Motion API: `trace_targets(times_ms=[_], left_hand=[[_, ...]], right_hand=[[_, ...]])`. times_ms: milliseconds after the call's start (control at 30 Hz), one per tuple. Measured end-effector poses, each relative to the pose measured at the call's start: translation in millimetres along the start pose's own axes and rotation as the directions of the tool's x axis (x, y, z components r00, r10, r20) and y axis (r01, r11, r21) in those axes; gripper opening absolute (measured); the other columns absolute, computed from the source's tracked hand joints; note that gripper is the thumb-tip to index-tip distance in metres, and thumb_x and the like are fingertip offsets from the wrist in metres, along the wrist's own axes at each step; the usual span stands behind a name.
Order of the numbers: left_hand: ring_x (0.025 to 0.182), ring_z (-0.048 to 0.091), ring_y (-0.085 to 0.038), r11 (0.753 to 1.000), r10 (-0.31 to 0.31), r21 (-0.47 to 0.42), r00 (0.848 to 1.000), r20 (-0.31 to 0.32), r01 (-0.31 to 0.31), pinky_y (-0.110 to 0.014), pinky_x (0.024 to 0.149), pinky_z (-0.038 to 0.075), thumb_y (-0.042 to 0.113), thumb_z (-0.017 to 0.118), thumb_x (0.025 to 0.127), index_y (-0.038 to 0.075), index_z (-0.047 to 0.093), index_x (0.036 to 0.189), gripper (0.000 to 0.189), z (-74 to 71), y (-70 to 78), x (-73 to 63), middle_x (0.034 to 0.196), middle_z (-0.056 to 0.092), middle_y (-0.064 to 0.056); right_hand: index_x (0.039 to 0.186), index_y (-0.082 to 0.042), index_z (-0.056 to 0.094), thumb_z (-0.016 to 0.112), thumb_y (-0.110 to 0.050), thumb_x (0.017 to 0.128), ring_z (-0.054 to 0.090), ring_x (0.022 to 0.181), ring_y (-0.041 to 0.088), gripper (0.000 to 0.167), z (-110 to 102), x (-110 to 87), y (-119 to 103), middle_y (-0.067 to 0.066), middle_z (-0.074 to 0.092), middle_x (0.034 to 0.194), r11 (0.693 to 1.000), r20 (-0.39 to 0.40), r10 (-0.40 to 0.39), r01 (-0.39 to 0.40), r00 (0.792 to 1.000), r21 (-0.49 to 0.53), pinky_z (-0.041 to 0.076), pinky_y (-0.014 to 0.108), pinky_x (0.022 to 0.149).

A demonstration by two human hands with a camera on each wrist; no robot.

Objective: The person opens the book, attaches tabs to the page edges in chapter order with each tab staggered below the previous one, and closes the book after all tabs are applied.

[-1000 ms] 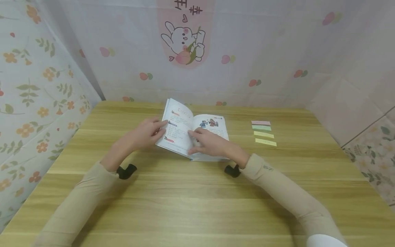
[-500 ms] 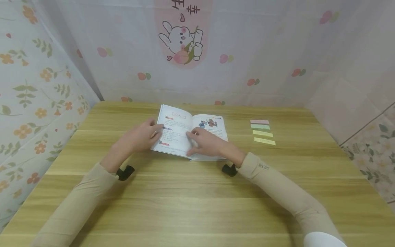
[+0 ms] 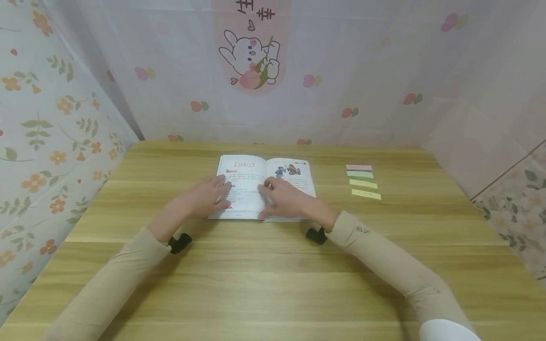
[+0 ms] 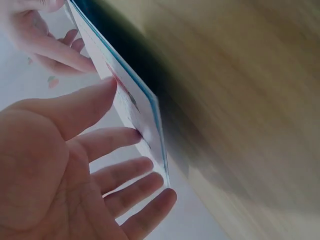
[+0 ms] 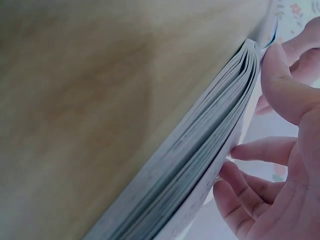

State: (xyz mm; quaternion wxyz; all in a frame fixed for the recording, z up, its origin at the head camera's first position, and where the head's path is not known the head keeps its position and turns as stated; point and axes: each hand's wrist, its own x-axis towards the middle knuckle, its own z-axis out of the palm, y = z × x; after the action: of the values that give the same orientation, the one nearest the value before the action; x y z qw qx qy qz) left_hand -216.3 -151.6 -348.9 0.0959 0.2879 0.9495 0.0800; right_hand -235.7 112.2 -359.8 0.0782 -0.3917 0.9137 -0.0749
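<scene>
A book (image 3: 247, 189) lies spread on the table (image 3: 256, 274) — left hand (image 3: 208, 195) touching its left side, right hand (image 3: 286, 197) resting across its middle — hands apart, both unclenched.

And there's the right hand (image 5: 302, 185), thumb by the fold, fingertips on the page of the open book (image 5: 200, 145), its page edges fanned in layers! Brown table (image 5: 75, 100) blurs away; the left hand (image 5: 307, 37) sits beyond the thumb, flowered cloth (image 5: 295, 10) behind.

light: soft, even | shadows: beneath sleeves (image 3: 113, 282) | table (image 3: 273, 293): faint front sheen | wrist views: hazy, blurred
</scene>
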Motion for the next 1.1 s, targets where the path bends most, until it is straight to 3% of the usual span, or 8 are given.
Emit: trace_targets(times_ms=[200, 400, 833, 1100], left_hand=[[0.146, 0.021, -0.052, 0.999, -0.016, -0.027, 0.997, 0.08, 0.018, -0.064, 0.115, 0.022, 0.035, 0.049, 0.107, 0.006, 0.027, 0.16, 0.064, 1.2, 7.8, 4.7, 0.162, 0.017, -0.029], [0.146, 0.015, -0.053, 0.998, -0.066, -0.004, 0.978, 0.195, 0.068, -0.066, 0.115, 0.021, 0.044, 0.043, 0.107, 0.015, 0.016, 0.163, 0.068, 5.8, 11.9, 7.6, 0.163, 0.008, -0.031], [0.145, 0.016, -0.055, 0.995, -0.099, 0.028, 0.973, 0.208, 0.095, -0.062, 0.118, 0.018, 0.044, 0.045, 0.107, 0.012, 0.016, 0.163, 0.071, 1.0, 21.3, 18.1, 0.161, 0.01, -0.034], [0.145, 0.018, -0.055, 0.994, -0.108, 0.033, 0.974, 0.2, 0.104, -0.063, 0.116, 0.021, 0.043, 0.045, 0.107, 0.012, 0.017, 0.163, 0.069, 0.4, 20.6, 28.8, 0.161, 0.011, -0.034]], right_hand=[[0.147, 0.0, 0.047, 0.071, -0.053, 0.09, 0.046, 0.121, 0.03, 0.081, -1.6, -2.4, -2.2, 0.02, 0.043, 0.145, 1.0, 0.023, 0.007, -0.007, 1.0, -0.008, 0.041, 0.04, 0.105], [0.149, 0.001, 0.044, 0.07, -0.051, 0.091, 0.045, 0.125, 0.031, 0.082, -3.7, -3.2, -3.4, 0.021, 0.041, 0.147, 1.0, 0.052, 0.013, -0.014, 0.999, 0.003, 0.04, 0.042, 0.108], [0.151, 0.005, 0.039, 0.072, -0.05, 0.089, 0.039, 0.135, 0.034, 0.089, -7.3, 3.3, 5.8, 0.024, 0.036, 0.151, 0.998, 0.075, 0.058, -0.059, 0.996, 0.005, 0.034, 0.043, 0.115], [0.15, 0.007, 0.039, 0.076, -0.046, 0.088, 0.041, 0.132, 0.032, 0.09, -10.0, 8.1, 17.5, 0.023, 0.036, 0.149, 0.995, 0.078, 0.071, -0.077, 0.994, 0.069, 0.037, 0.041, 0.112]])
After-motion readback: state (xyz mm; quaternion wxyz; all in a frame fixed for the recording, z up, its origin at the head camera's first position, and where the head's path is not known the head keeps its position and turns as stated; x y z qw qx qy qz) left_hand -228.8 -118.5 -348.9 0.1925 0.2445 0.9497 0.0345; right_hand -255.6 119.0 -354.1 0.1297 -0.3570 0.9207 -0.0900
